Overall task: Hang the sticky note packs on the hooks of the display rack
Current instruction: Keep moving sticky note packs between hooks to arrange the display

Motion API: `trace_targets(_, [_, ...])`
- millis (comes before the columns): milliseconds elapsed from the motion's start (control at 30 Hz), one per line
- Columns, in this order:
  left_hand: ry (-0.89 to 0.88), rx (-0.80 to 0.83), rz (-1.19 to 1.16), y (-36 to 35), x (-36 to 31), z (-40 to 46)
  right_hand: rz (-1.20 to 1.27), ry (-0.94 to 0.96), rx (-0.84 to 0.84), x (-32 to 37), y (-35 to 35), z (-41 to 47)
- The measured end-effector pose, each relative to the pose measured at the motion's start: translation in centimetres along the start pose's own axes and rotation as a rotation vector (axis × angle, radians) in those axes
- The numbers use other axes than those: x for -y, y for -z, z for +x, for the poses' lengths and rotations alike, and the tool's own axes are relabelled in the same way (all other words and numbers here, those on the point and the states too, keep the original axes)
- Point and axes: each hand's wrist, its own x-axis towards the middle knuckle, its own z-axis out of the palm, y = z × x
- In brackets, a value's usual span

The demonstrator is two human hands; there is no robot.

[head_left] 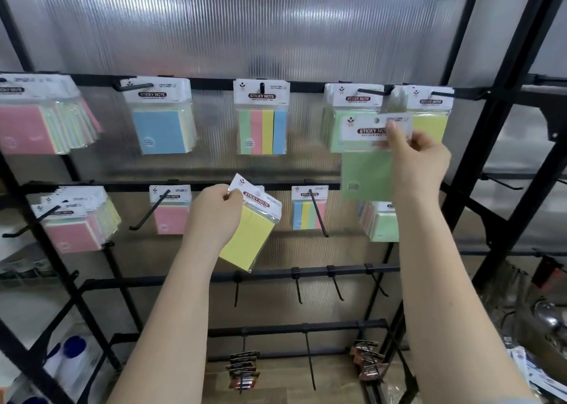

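Observation:
My right hand [414, 161] pinches the white header of a green sticky note pack [366, 173], held up just below a top-row hook [371, 91] that carries other green packs [333, 127]. My left hand [214, 216] grips a yellow sticky note pack [248, 238] by its header corner, tilted, in front of the middle row. Hung packs fill the black display rack [214, 82]: blue [162, 127], striped [262, 127], yellow [429, 124] on top; pink [170, 216], striped [308, 213], green [383, 222] below.
Thick bunches of pink packs [30, 127] hang at the far left on both rows. Bare hooks [299, 290] line the third bar. Small brown items [242, 370] hang on the lowest bar. A black frame post [497, 127] stands to the right.

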Motion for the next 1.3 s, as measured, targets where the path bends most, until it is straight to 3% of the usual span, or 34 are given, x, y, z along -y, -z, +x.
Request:
trace_targets(567, [0.005, -0.034, -0.062, -1.2, -3.1, -0.6, 0.067, 0.069, -0.005, 0.5, -1.0, 5.6])
trace_targets(1000, [0.053, -0.115, -0.058, -2.8, -5.4, -0.6, -0.141, 0.004, 0.154, -1.5, -4.4, 10.6])
trace_targets(1300, [0.109, -0.156, -0.082, -3.9, -6.5, -1.8, -0.204, -0.002, 0.144, -2.8, -5.6, 13.5])
